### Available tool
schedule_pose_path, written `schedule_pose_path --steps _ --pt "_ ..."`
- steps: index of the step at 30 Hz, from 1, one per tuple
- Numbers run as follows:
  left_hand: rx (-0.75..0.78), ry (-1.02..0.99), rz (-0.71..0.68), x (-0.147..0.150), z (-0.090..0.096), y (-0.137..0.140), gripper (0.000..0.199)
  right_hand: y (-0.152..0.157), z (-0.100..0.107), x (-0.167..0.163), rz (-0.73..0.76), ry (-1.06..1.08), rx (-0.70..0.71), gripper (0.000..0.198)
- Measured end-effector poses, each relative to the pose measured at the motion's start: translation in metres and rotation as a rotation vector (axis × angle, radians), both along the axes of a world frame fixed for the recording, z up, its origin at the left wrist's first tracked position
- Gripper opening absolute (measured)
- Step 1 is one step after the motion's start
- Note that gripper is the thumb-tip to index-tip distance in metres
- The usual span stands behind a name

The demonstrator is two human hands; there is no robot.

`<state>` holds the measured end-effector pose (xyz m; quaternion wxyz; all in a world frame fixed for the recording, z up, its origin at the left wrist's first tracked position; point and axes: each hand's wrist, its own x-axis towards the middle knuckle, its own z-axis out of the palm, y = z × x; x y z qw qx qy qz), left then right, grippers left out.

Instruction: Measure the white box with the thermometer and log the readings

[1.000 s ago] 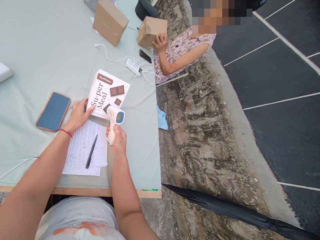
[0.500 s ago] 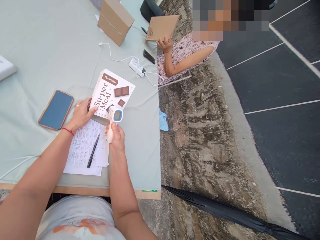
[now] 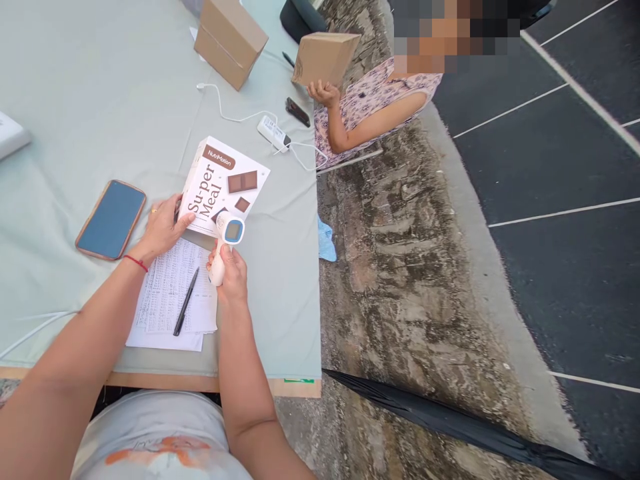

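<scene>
My left hand (image 3: 166,225) grips the lower left edge of a white box (image 3: 231,190) printed "Su-per Meal" with chocolate pieces on it. In my right hand (image 3: 231,273) is a white handheld infrared thermometer (image 3: 219,265), its blue-rimmed screen facing me. Its head overlaps the box's lower corner; whether the two touch I cannot tell. Below the box lie handwritten sheets of paper (image 3: 163,300), with a black pen (image 3: 187,301) across them. A phone or tablet in a brown case (image 3: 111,220) rests to the left of my left hand.
Across the pale green tablecloth (image 3: 75,80) stand a cardboard box (image 3: 230,40), a white power strip (image 3: 273,133) with a cable, and a small black object (image 3: 298,112). Beyond the table's right edge, a person in a floral top (image 3: 367,107) holds another cardboard box (image 3: 325,59).
The other person's cardboard box has tilted a little, and their hand has shifted slightly left. My hands, the white box and the thermometer stay nearly in place.
</scene>
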<state>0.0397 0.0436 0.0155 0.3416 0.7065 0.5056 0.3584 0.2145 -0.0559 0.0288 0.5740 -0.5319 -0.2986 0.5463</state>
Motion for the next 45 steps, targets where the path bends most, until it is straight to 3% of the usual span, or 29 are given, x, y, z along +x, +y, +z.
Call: schedule_pose_path --steps 5,13,22,27,32,35,40,45 --pt "-0.005 -0.001 -0.003 0.001 0.001 0.000 0.076 -0.006 0.006 -0.011 -0.076 -0.029 0.031 0.060" --pt "-0.012 0.036 0.009 -0.002 -0.001 0.002 0.077 -0.040 0.038 -0.001 -0.259 -0.179 0.092 0.056" --pt "-0.033 0.013 0.008 -0.006 0.000 0.005 0.076 -0.066 0.052 0.015 -0.284 -0.214 0.173 0.049" --pt "-0.041 -0.036 0.046 -0.009 -0.015 0.008 0.081 -0.063 0.032 0.033 -0.339 -0.324 0.066 0.051" --pt "-0.016 -0.094 0.028 -0.008 -0.024 0.008 0.088 -0.053 -0.014 0.065 -0.402 -0.661 -0.184 0.069" --pt "-0.033 -0.064 -0.015 -0.008 -0.022 0.008 0.089 -0.052 -0.039 0.079 -0.384 -0.834 -0.229 0.069" --pt "-0.031 -0.013 -0.070 -0.011 -0.018 0.008 0.090 -0.052 -0.056 0.084 -0.372 -0.970 -0.163 0.057" --pt "-0.029 0.026 -0.098 -0.011 -0.014 0.007 0.089 -0.058 -0.052 0.073 -0.352 -1.162 0.051 0.037"
